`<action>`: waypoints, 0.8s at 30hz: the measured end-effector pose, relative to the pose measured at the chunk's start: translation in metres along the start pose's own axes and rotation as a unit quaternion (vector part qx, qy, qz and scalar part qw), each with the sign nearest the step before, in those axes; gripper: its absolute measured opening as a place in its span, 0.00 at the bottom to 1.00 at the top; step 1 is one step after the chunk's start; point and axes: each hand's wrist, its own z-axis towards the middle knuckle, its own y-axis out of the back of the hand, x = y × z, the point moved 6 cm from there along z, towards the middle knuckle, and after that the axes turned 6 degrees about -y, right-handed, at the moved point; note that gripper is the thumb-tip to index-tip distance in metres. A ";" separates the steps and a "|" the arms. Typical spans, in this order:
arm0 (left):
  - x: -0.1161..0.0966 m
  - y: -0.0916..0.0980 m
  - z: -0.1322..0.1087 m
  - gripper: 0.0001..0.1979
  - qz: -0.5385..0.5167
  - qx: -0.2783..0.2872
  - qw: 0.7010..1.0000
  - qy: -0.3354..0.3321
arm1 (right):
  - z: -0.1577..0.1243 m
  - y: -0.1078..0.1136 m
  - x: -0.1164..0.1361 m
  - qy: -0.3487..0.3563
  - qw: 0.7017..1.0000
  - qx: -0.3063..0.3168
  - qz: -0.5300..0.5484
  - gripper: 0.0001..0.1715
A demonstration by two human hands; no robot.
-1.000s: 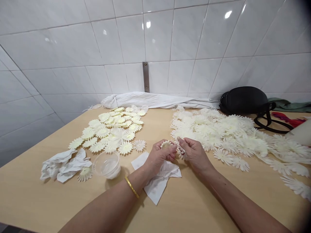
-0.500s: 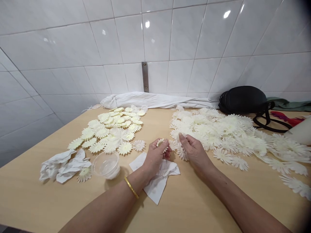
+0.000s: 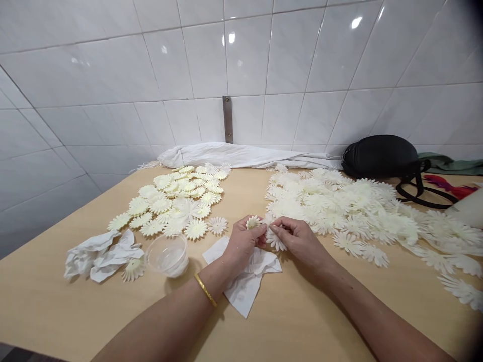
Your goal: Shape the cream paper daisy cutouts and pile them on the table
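Near the table's middle, my left hand is closed around a small pale flower piece, whose petals show above the thumb. Just right of it, my right hand pinches a white petal piece close to the left fingertips. Under my left hand lies a creased white tissue. A clear plastic cup stands to the left. Pale yellow flower pieces are spread behind the cup, and a larger pile of white ones lies on the right.
Crumpled tissues lie at the left beside a single flower piece. Along the tiled wall runs a rolled white cloth. A black bag with a strap sits at the back right, near red material.
My right hand has moved slightly left and down with the white petal piece, closer to my left hand. The whole view has shifted slightly.
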 end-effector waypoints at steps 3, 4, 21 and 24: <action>-0.001 0.005 0.000 0.08 0.024 -0.046 0.999 -0.001 | 0.000 0.012 0.001 -0.010 0.998 -0.066 -0.017 0.14; -0.001 0.007 0.000 0.08 0.030 -0.059 0.998 -0.003 | 0.000 0.019 0.000 -0.015 0.995 -0.098 -0.019 0.15; -0.005 0.008 0.001 0.12 -0.058 -0.065 0.996 0.002 | 0.002 -0.003 -0.010 0.037 0.880 -0.054 -0.471 0.26; -0.003 0.009 0.003 0.11 -0.045 -0.074 0.996 -0.004 | 0.016 -0.003 -0.023 -0.014 0.867 -0.038 -0.496 0.30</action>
